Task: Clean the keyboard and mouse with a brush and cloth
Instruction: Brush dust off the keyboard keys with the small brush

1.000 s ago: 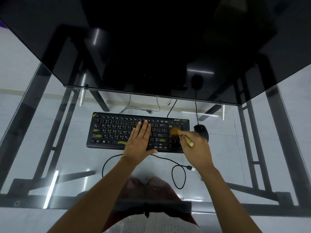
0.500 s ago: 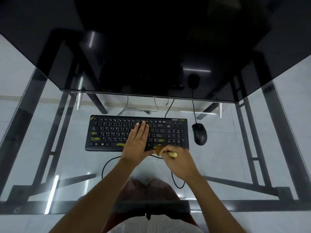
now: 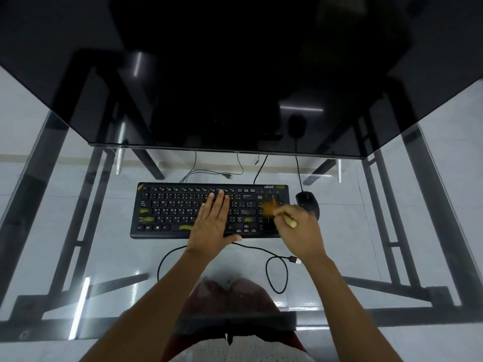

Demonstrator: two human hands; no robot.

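A black keyboard (image 3: 177, 210) with yellow smears lies on the glass desk (image 3: 78, 231). My left hand (image 3: 213, 223) rests flat on its middle keys, fingers together and pointing away from me. My right hand (image 3: 300, 231) grips a small brush (image 3: 271, 208) with a pale wooden handle. Its tan bristles are blurred over the number pad at the keyboard's right end. A black mouse (image 3: 308, 203) sits just right of the keyboard, partly behind my right hand. No cloth is in view.
A large dark monitor (image 3: 235, 74) hangs over the far half of the desk. A loose black cable (image 3: 277, 273) with a USB plug loops on the glass near me. Black desk frame bars and more cables show through the glass.
My right hand swept the brush from the number pad down to the keyboard's front edge, then back up onto the number pad. My left hand stayed on the keys.
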